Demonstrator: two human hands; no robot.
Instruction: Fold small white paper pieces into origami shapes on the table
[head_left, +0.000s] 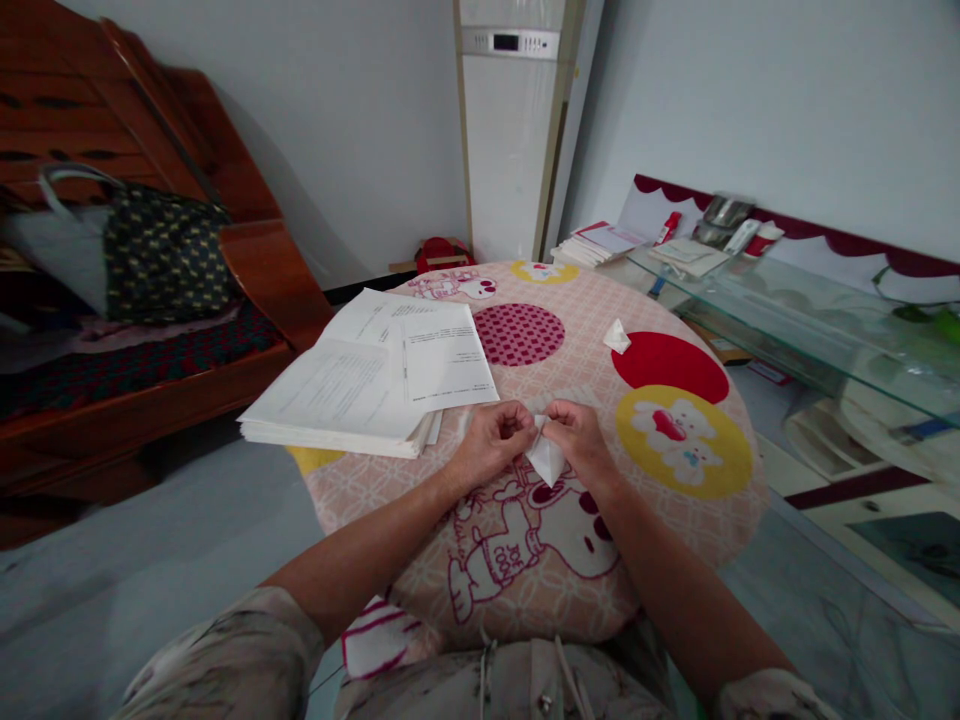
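Over the cloth-covered desk (pixel 701 530), near the stacked printed sheets (pixel 352 385), a small folded white paper (pixel 548 463) is held in the narrow, pinching grip of the left hand (pixel 493 438) and right hand (pixel 581 441); it could be torn or creased askew if tugged unevenly.

Wooden bench (pixel 259 275), on which rests a dark patterned bag (pixel 161 255); tall white air conditioner (pixel 502 150); glass shelf (pixel 795 320).

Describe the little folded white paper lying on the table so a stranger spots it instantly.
Find the round pink-clothed table, then the solid red circle on its right side. The folded white paper sits at that circle's upper-left edge. Unlike the white piece between left hand and right hand, no hand touches it.
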